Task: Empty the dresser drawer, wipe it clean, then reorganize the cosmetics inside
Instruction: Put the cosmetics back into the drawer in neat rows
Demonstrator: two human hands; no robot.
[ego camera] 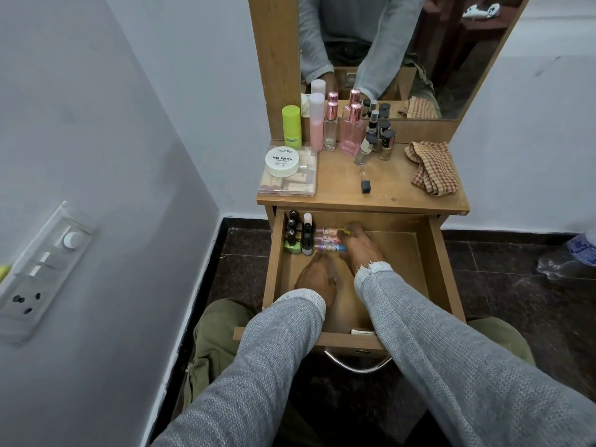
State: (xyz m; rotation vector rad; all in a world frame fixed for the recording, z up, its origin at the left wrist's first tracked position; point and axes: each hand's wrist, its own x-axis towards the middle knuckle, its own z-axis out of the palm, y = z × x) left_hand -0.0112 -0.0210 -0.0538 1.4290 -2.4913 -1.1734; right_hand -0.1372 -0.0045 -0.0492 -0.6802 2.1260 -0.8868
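The wooden drawer (433,272) is pulled open below the dresser top. Several nail polish bottles (298,238) stand in its far left corner, and three small tubes (329,239) lie side by side next to them. My right hand (358,245) reaches to the tubes' right ends, fingers on a small yellow-capped item (345,232); the grip is blurred. My left hand (317,279) rests low in the drawer near its front left, fingers loosely bent, nothing visible in it.
On the dresser top (338,195) stand a green stick (292,127), pink bottles (350,130), small vials, and a clear box (288,179) with a nail polish remover tub on it. A checked cloth (430,167) lies at right. A mirror stands behind; wall left.
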